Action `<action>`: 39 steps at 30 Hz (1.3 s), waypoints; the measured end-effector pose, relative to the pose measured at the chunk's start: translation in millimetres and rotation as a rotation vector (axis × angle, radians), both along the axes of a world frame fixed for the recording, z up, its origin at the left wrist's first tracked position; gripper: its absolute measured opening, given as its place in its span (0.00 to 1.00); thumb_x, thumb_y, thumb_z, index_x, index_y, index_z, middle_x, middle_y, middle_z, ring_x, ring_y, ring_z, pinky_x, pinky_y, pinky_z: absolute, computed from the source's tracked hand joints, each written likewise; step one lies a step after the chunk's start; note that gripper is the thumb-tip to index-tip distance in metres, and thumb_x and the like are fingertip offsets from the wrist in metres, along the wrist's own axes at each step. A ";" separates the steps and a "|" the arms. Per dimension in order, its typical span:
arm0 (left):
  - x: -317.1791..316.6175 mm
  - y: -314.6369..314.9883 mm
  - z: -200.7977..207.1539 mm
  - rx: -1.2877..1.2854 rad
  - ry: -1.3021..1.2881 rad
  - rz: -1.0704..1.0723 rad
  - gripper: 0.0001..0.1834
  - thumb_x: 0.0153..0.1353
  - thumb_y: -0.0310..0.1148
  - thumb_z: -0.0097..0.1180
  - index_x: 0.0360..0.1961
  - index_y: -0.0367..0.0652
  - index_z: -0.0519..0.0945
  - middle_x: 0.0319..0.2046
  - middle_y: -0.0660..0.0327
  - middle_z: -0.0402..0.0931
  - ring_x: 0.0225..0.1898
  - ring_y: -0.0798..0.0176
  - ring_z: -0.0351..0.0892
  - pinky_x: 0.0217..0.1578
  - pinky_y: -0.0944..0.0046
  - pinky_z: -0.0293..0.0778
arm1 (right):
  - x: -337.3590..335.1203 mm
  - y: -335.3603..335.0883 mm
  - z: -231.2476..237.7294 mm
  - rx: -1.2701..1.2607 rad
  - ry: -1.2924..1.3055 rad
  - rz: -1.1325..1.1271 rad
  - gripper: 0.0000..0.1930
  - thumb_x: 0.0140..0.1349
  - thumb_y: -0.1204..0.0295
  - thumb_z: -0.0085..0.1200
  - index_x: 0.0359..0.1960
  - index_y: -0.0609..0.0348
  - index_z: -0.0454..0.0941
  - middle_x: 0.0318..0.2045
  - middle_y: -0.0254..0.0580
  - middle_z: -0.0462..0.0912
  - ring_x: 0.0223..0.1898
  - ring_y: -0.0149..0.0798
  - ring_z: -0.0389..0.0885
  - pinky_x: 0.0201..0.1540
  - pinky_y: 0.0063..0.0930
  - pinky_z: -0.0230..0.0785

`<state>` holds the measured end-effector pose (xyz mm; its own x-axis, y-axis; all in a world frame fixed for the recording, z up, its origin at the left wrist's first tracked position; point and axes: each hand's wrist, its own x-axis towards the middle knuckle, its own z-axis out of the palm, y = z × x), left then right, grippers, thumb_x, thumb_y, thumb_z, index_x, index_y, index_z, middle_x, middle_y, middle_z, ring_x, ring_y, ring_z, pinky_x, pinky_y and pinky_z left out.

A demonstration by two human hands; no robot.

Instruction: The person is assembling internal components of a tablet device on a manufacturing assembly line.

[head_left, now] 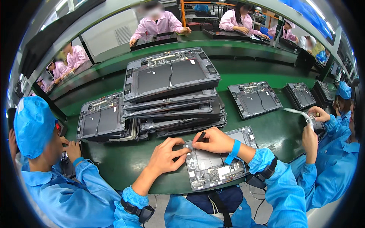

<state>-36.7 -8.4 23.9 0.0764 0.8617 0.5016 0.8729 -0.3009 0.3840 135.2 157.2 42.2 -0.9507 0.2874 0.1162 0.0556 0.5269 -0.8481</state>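
An opened laptop base (240, 161) lies on the green bench before me, its circuit board along the near side and the dark battery area beyond. My right hand (215, 140) is closed around a slim black tool (200, 136), pointed down at the base's far left corner. What the tool's tip touches is too small to make out. At that same corner is my left hand (167, 155), with its bent fingers apart and the fingertips against the edge. A blue wrist strap (234, 150) circles my right wrist.
Beyond my hands rises an uneven stack of laptop bases (171, 76), with a lower pile (99, 117) at its left. Another base (255, 99) lies far right. Co-workers in blue sit close on both sides; one holds a pale strip (298, 113). People in pink work across the bench.
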 end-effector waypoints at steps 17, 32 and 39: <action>-5.0 13.3 -4.1 0.049 0.058 -0.056 0.10 0.45 0.31 0.62 0.31 0.54 0.84 0.35 0.66 0.77 0.29 0.63 0.77 0.26 0.63 0.76 | -4.6 8.8 -1.7 -0.060 0.038 0.113 0.09 0.58 0.66 0.60 0.36 0.58 0.84 0.25 0.43 0.85 0.25 0.35 0.82 0.32 0.28 0.73; -6.8 21.3 -14.9 0.044 -0.118 -0.086 0.12 0.43 0.28 0.63 0.32 0.49 0.86 0.31 0.60 0.71 0.29 0.59 0.73 0.28 0.62 0.73 | -7.2 14.5 -3.6 0.010 0.067 0.176 0.08 0.59 0.69 0.61 0.35 0.60 0.85 0.27 0.44 0.86 0.26 0.37 0.85 0.32 0.26 0.75; -5.9 18.3 -15.5 0.012 -0.126 -0.060 0.12 0.41 0.28 0.63 0.31 0.46 0.86 0.27 0.59 0.68 0.29 0.58 0.71 0.30 0.61 0.70 | -8.2 16.6 -5.9 0.134 0.116 0.225 0.09 0.59 0.69 0.61 0.35 0.61 0.84 0.29 0.46 0.85 0.28 0.42 0.85 0.31 0.28 0.76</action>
